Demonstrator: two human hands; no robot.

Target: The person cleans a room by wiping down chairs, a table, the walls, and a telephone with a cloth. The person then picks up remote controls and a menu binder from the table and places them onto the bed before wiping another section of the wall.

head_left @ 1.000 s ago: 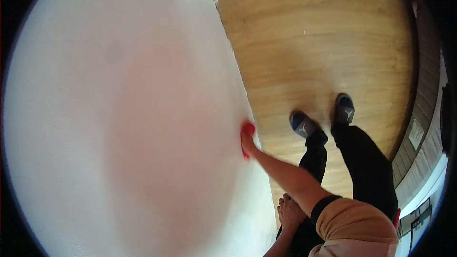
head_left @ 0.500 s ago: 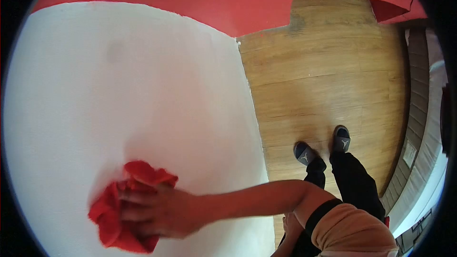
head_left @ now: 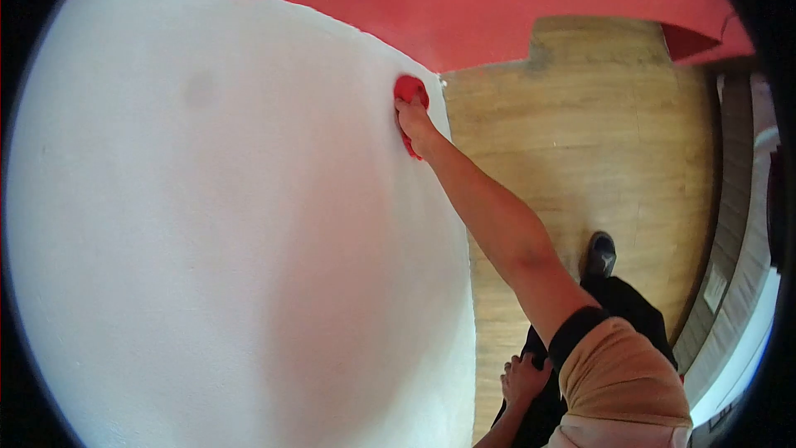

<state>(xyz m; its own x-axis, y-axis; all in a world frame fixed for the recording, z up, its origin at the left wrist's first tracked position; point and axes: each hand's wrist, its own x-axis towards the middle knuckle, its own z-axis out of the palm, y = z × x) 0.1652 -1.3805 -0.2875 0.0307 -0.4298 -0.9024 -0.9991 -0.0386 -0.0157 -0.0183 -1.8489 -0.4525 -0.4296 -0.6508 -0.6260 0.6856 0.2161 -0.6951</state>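
Observation:
My right hand is closed on a red cloth and presses it against the white wall. It sits near the wall's upper right edge, close to the corner by the red surface. Part of the cloth shows above the fingers and a strip hangs out below the hand. The right arm stretches straight out across the view. My left hand rests against my black trousers at the lower right, fingers apart, holding nothing visible.
A red surface runs along the top. Wood-look floor lies right of the white wall, with one dark slide sandal on it. A pale padded piece, perhaps a mattress, lines the right side.
My right hand has carried the red cloth from the lower left of the wall up and right to its edge. My left hand shows more fully. One foot is now hidden behind the arm.

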